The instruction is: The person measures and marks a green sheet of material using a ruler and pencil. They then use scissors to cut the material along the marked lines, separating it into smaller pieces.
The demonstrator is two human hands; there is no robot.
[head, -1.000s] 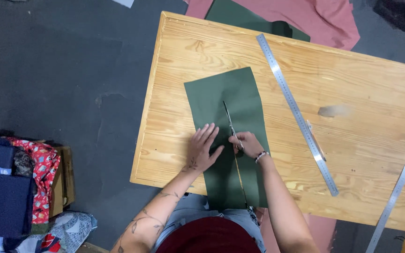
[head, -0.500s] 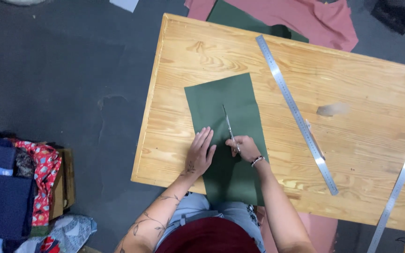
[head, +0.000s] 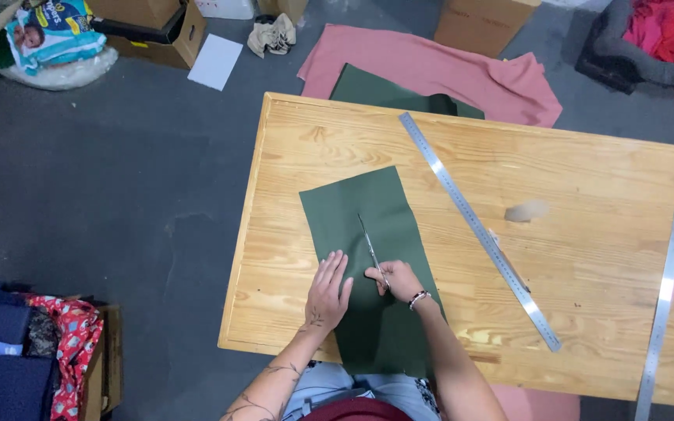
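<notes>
Green fabric [head: 368,226], dark, flat, a long rectangle, lies on the wooden desk [head: 587,203] with its near end hanging over the edge toward me. My left hand [head: 328,290] is open, palm pressed flat on it. My right hand [head: 396,279] grips scissors [head: 370,248], blades pointing away along the cloth. Steel ruler [head: 477,228] lies beside it.

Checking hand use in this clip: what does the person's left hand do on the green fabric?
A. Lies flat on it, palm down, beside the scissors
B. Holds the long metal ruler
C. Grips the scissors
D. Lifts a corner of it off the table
A: the left hand lies spread flat on the green fabric, while the right hand holds the scissors; the metal ruler lies untouched to the side.
</notes>
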